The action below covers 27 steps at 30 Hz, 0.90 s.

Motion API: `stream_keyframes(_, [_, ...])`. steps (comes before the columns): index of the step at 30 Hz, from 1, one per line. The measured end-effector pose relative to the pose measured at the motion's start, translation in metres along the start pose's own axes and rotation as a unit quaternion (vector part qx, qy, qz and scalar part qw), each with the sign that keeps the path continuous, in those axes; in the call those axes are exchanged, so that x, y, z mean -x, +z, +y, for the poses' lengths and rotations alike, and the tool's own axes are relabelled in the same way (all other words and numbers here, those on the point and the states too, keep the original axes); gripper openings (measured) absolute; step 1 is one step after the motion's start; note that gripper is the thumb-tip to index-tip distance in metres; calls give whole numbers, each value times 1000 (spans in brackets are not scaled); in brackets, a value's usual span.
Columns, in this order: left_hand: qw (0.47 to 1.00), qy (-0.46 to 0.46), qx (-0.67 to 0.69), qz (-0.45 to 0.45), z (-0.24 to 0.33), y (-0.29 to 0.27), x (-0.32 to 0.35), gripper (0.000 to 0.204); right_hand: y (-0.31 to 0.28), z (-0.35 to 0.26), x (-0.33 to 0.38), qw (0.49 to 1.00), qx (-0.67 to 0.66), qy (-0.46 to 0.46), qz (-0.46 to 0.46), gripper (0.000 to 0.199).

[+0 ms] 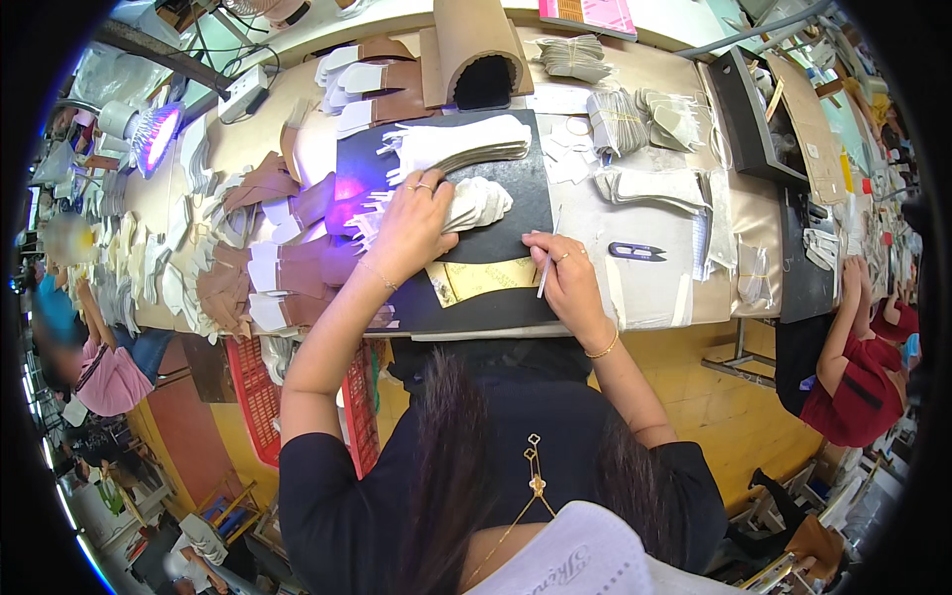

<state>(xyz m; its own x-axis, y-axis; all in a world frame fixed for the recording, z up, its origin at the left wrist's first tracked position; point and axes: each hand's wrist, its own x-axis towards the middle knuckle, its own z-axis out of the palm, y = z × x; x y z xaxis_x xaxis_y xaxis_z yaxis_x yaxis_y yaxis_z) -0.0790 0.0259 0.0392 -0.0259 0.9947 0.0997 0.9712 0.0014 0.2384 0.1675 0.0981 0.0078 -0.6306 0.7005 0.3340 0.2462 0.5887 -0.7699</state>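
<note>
My left hand lies palm down, fingers stretched forward, over a stack of white cut pieces on a black mat. Its fingertips reach the edge of a second white stack just beyond. My right hand is closed around a thin, silvery pen-like stick, held near the mat's right edge. Between the hands a yellow curved piece lies flat on the mat. To the right of my right hand are dark thread snips.
Brown and white pieces are piled to the left, near a lit lamp. A brown arched block stands behind the mat. Tied grey bundles and a black box are at right. A red crate sits below; other people work on both sides.
</note>
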Motion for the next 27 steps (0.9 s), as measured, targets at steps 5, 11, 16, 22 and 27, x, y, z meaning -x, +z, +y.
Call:
stream_keyframes(5, [997,-43,43,-55,1,6,-4,69,-1,2,0,1000,-7,3,-1,12])
stream_keyframes(11, [997,-43,1,-67,5,13,-6,62,-3,-3,2,997,-50,48,-20,11])
stream_keyframes(16, [998,-24,-6,-61,17,7,0,63,4,-3,5,995,-88,56,-11,21])
stream_keyframes(22, [995,-11,50,81,38,-50,14,84,8,-11,-6,982,-163,88,-34,68])
stream_keyframes(27, [831,-90,459,301,61,-69,16,68,18,-39,-29,977,-196,-44,-69,108])
